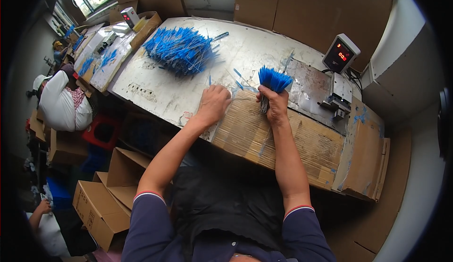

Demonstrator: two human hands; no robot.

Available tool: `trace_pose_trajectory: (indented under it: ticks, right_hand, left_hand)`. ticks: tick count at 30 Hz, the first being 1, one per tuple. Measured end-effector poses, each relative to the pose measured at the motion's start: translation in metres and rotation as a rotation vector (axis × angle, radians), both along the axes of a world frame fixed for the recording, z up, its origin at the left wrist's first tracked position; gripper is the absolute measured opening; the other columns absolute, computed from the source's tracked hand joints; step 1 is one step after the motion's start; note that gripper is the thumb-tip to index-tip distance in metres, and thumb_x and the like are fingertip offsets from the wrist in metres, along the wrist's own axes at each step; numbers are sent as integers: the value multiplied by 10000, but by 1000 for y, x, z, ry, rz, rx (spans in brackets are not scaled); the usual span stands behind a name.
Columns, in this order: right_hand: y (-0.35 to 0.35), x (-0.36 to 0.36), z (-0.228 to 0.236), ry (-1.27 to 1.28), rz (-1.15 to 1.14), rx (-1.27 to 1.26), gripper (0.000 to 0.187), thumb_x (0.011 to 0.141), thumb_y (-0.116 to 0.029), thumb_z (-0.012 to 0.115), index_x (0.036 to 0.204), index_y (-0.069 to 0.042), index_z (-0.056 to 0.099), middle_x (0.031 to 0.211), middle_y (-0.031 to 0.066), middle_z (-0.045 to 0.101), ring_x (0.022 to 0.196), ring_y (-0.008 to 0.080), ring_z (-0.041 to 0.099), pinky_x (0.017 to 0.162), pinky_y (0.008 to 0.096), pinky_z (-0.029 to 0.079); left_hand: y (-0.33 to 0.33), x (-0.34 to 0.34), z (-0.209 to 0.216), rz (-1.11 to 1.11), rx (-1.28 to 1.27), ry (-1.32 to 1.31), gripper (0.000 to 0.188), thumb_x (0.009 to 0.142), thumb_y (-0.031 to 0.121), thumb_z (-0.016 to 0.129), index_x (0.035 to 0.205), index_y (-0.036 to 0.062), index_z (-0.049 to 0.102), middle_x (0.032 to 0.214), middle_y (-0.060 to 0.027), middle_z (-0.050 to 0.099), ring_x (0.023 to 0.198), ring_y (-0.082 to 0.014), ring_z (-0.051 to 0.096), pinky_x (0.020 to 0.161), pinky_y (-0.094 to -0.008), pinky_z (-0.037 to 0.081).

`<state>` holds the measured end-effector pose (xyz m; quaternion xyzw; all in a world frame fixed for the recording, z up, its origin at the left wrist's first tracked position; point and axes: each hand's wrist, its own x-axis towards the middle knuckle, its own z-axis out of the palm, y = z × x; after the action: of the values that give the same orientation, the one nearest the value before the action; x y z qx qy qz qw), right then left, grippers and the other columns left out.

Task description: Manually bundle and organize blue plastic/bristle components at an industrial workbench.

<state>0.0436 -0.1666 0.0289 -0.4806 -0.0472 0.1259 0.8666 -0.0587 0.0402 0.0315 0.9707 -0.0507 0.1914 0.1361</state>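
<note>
Upright in my right hand (278, 102) is a bundle of thin blue-tipped pieces with wire stems (273, 79); the fingers wrap round it, blue ends up and pale wires hanging below. To its left, my left hand (214, 102) is closed with its fingers curled low over the table, by the cardboard's edge. A thin pale strand (239, 99) shows at those fingertips, but I cannot tell whether they pinch it. Beyond the hands lies a large heap of the same blue-tipped pieces (179, 49). A few loose ones (238, 73) are scattered between heap and bundle.
Flattened cardboard (302, 144) covers the near part of the white table (141, 90). A small red-digit display (340, 53) and a metal device (337, 97) stand at right. Open cartons (101, 210) are on the floor at left, where co-workers (66, 101) sit.
</note>
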Motion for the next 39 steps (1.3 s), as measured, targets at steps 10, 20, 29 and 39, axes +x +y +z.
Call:
trace_pose_trajectory:
  ticks: [10, 20, 29, 39]
  right_hand:
    - [13, -2, -15, -606, -149, -371, 129, 876, -43, 788, 986, 16, 757, 822, 69, 739, 707, 165, 700, 665, 311, 574]
    - [-1, -3, 3, -52, 124, -159, 158, 840, -36, 803, 974, 22, 743, 825, 84, 740, 656, 161, 694, 589, 281, 561]
    - [2, 2, -1, 32, -16, 3, 137, 813, -13, 788, 919, 31, 713, 773, 103, 718, 623, 188, 697, 553, 314, 568]
    - [9, 1, -2, -16, -51, 66, 187, 829, 28, 749, 1010, 44, 706, 888, 118, 739, 724, 230, 736, 683, 355, 633]
  left_hand:
    - [-10, 15, 28, -184, 234, -55, 85, 918, 121, 643, 978, 90, 592, 918, -88, 603, 959, -273, 605, 859, -395, 462]
    - [-8, 54, 66, -276, 4, -290, 286, 879, 66, 701, 1159, 107, 658, 1161, -78, 650, 1107, -293, 630, 940, -417, 509]
    - [26, 91, 5, -191, 184, 36, 165, 889, 92, 689, 1053, 109, 696, 1143, -77, 667, 1144, -273, 611, 917, -392, 526]
    - [-54, 79, 17, 16, -1114, 105, 171, 983, 155, 650, 1033, -6, 677, 951, -67, 701, 864, -144, 655, 798, -303, 518]
